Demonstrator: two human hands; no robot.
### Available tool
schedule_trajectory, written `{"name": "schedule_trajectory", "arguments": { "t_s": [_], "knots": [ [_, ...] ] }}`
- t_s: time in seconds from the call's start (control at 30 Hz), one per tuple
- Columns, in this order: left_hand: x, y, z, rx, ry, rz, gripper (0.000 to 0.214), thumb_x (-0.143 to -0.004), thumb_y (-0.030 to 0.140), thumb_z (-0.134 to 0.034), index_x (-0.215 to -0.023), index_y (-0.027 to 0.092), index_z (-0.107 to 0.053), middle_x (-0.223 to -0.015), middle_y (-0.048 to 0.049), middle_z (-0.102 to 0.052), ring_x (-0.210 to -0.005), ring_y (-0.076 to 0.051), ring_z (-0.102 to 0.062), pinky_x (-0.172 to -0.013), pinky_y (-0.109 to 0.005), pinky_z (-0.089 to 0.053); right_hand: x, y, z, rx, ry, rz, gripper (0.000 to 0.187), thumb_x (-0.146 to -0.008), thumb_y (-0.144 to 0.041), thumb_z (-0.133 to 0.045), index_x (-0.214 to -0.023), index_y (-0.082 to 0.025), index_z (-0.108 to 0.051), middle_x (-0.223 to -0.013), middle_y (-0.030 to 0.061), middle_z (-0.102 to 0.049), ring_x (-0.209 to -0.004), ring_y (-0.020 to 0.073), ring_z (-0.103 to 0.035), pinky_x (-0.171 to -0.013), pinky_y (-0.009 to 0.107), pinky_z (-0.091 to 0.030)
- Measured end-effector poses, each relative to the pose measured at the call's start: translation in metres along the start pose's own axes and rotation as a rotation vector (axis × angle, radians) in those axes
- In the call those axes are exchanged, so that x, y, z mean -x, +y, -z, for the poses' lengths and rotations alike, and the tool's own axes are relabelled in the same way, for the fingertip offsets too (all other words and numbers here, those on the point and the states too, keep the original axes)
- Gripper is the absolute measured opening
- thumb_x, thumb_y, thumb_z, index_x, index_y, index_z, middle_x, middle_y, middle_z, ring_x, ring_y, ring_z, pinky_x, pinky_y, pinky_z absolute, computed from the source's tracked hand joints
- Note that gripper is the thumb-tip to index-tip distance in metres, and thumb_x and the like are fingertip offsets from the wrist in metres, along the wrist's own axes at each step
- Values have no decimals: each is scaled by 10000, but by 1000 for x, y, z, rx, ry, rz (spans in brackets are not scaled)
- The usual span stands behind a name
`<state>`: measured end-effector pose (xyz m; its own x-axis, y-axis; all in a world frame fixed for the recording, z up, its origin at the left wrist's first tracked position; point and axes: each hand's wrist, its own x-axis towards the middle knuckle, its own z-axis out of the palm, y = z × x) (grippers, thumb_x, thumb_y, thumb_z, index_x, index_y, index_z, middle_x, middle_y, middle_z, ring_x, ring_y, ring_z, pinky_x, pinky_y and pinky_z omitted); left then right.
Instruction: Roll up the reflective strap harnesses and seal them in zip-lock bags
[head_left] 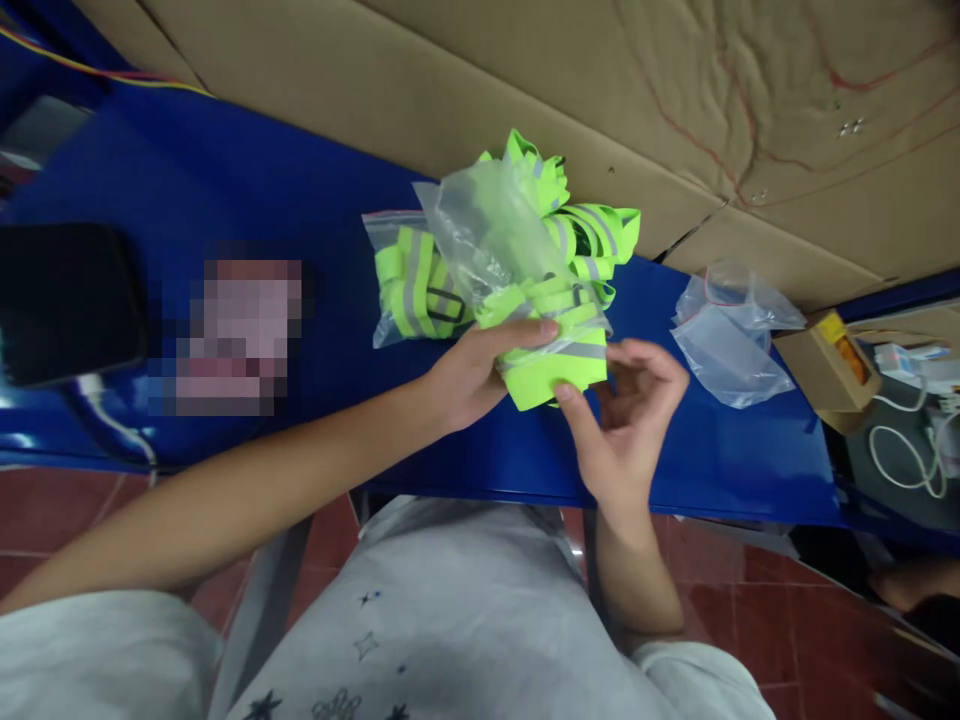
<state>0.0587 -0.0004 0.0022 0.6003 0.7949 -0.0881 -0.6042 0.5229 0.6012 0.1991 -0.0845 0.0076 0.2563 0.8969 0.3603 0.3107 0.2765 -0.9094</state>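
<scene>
My left hand (480, 372) grips a folded neon-yellow reflective strap bundle (559, 355) together with a clear plastic bag (487, 235) draped over its top. My right hand (634, 420) pinches the bundle's lower right edge, thumb on its underside. Both hands hover just above the blue table (225, 180). More loose neon straps (592, 230) stick up behind the bag. A second clear bag with a packed strap bundle (412, 285) lies on the table, left of my hands.
Empty clear bags (731, 330) lie to the right. A small cardboard box (829, 365) and white cables (904, 455) sit at the far right. A black phone (67, 300) rests at the left. Brown cardboard (600, 80) lines the table's far side.
</scene>
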Motion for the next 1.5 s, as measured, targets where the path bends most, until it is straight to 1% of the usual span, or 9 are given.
{"name": "schedule_trajectory", "arguments": {
  "t_s": [0.13, 0.27, 0.53, 0.73, 0.83, 1.0, 1.23, 1.37, 1.5],
  "knots": [
    [-1, -4, 1, -20, 1, -62, 459, -708, 257, -935, -1130, 189, -768, -1168, -58, -805, -1152, -274, -747, -990, -358, -587, -21, 10, 12, -103, -128, -148, 781, -803, -390, -889, -1451, -411, -452, -1471, 54, -531, -1175, 220, -667, -916, 377, -635],
    [-1, -16, 1, -30, 37, -135, 583, -686, 245, -960, -1229, 229, -748, -1159, -54, -814, -1146, -275, -753, -1031, -384, -569, -40, 22, 12, -244, -284, -378, 668, -704, -445, -947, -1273, -302, -627, -1303, 48, -704, -1121, 242, -701, -978, 411, -619],
    [-5, -20, 7, -15, 59, -104, 340, -794, 330, -887, -1094, 202, -788, -1158, -63, -809, -1158, -241, -735, -937, -311, -571, -65, 39, 2, -189, -343, -346, 499, -676, -443, -955, -959, -245, -595, -880, -36, -643, -748, 141, -628, -658, 292, -600],
    [-8, -13, 8, -91, 98, -77, 444, -703, 242, -927, -1118, 199, -777, -1147, -60, -806, -1042, -236, -756, -930, -347, -582, -77, 40, 40, -248, -666, -307, 804, -714, -550, -932, -1382, -306, -558, -1410, 63, -622, -1010, 174, -700, -843, 360, -663],
    [-8, -11, 8, -129, 58, -74, 429, -711, 263, -929, -1104, 185, -777, -1088, -67, -806, -891, -205, -748, -847, -342, -594, -74, 44, 39, -272, -560, -310, 579, -858, -595, -806, -1306, -297, -592, -1358, 47, -645, -913, 136, -687, -758, 313, -664],
    [-10, -12, 11, -169, 51, -68, 379, -755, 316, -901, -1085, 184, -772, -1108, -80, -795, -932, -218, -741, -853, -341, -588, -67, 53, 22, -248, -459, -276, 685, -678, -526, -958, -1210, -294, -595, -1224, -2, -674, -733, 100, -630, -639, 294, -648],
    [-3, -24, 11, -264, 26, 62, 489, -719, 329, -947, -1145, 182, -759, -1116, -91, -780, -987, -218, -725, -881, -363, -580, -55, 51, 14, -220, -261, -387, 520, -824, -640, -808, -847, -250, -465, -648, -92, -511, -496, 72, -509, -448, 211, -457],
    [-1, -21, 10, -136, 14, 161, 411, -751, 350, -926, -1103, 188, -788, -1131, -95, -777, -1027, -240, -722, -907, -397, -587, -57, 46, 18, -213, -322, -336, 521, -810, -643, -822, -868, -255, -478, -715, -80, -535, -549, 80, -533, -488, 223, -500],
    [-3, -11, 11, -32, -18, 116, 325, -826, 390, -867, -1078, 193, -807, -1231, -109, -769, -1198, -294, -699, -1021, -420, -561, -57, 46, 18, -177, -399, -212, 626, -741, -587, -893, -1177, -303, -545, -1023, -22, -654, -863, 152, -686, -751, 333, -643]
  ]
}}
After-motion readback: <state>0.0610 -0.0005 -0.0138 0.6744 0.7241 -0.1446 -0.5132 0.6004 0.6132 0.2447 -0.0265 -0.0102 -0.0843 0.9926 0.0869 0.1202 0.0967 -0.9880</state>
